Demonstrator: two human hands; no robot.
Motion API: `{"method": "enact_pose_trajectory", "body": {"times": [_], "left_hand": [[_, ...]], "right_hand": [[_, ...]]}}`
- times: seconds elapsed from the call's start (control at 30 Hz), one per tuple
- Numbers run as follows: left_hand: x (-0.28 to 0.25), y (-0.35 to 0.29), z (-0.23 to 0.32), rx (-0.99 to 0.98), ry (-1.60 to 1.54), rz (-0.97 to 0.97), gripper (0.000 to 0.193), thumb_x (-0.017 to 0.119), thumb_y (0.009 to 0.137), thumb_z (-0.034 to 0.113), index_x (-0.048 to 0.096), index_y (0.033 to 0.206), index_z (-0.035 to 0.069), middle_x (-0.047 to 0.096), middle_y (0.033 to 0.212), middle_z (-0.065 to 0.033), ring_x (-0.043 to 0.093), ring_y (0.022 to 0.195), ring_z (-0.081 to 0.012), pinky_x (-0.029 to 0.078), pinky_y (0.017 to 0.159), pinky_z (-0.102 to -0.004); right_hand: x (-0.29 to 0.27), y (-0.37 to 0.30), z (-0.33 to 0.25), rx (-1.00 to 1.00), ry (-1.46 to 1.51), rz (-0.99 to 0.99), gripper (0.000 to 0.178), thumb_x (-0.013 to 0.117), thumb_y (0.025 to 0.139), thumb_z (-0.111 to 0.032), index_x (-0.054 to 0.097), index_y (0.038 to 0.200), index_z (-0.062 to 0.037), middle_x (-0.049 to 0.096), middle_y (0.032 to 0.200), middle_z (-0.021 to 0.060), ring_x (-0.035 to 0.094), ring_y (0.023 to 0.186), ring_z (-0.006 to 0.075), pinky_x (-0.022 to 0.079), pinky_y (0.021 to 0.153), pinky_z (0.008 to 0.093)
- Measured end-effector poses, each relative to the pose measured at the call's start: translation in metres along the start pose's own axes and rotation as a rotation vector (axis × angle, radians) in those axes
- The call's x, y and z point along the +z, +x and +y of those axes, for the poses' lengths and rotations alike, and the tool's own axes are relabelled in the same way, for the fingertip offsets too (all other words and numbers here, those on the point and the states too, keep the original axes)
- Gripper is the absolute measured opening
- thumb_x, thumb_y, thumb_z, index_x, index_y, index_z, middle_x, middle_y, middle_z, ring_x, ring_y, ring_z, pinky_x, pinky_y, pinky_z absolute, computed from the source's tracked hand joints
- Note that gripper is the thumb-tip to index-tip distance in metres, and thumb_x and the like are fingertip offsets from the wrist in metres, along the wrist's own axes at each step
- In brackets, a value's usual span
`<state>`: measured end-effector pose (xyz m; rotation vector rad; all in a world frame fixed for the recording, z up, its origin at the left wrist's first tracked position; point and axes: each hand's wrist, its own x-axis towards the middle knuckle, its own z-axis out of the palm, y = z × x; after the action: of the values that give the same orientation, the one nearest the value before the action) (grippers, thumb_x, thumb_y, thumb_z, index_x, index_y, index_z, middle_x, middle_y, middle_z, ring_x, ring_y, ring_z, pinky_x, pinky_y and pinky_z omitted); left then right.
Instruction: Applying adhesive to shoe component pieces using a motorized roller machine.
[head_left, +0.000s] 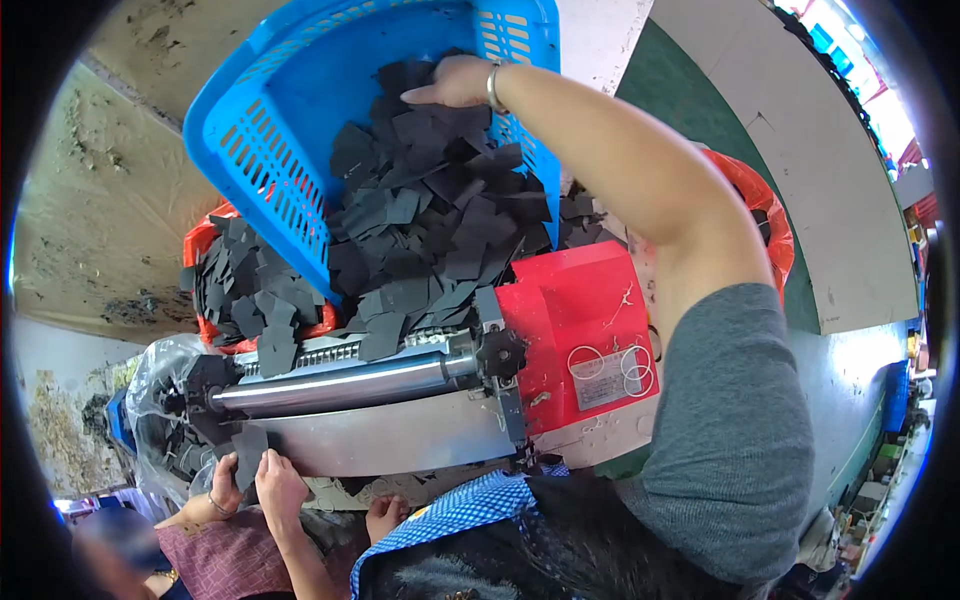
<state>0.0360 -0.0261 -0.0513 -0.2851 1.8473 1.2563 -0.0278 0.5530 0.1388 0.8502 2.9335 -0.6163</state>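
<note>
My right hand [458, 82], with a metal bangle at the wrist, reaches into a blue plastic basket [262, 150]. Its thumb is stretched out over a heap of flat black pieces [470, 225]; the other fingers are partly hidden among them. The tilted basket spills pieces toward a machine with a shiny metal roller [340, 388]. What appears to be my left hand [385, 515] is by the machine's near edge, partly covered by blue checked cloth [470, 510]; its grip is unclear.
At lower left, a co-worker's two hands [278, 484] hold a black piece [250, 446] by the machine's metal plate [400, 435]. A red housing [585, 300] carries pale rings. Black pieces fill a red bag [205, 240]. A clear plastic bag [160, 375] hangs at the left.
</note>
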Motion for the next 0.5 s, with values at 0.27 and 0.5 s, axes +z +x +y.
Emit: {"method": "enact_pose_trajectory", "body": {"times": [0.27,0.5], "left_hand": [[-0.108,0.075,0.127,0.059,-0.888,-0.568,0.042,0.049,0.087,0.045,0.055,0.098,0.006,0.048,0.057,-0.0052,0.044,0.047,-0.0218,0.037,0.049,-0.0385],[-0.103,0.080,0.133,-0.704,-2.132,-0.405,0.031,0.050,0.085,0.029,0.059,0.101,0.005,0.059,0.077,-0.0092,0.055,0.081,-0.0233,0.043,0.069,-0.0368]], "right_hand": [[-0.022,-0.101,0.101,0.009,0.199,-0.927,0.031,0.061,0.080,-0.030,0.064,0.090,0.0000,0.066,0.078,0.0043,0.065,0.070,0.0170,0.050,0.063,0.0280],[0.145,-0.088,0.256,0.124,-0.377,-0.324,0.082,0.077,0.050,-0.042,0.050,0.122,-0.0137,0.047,0.123,0.0179,0.049,0.111,0.0321,0.044,0.089,0.0393]]}}
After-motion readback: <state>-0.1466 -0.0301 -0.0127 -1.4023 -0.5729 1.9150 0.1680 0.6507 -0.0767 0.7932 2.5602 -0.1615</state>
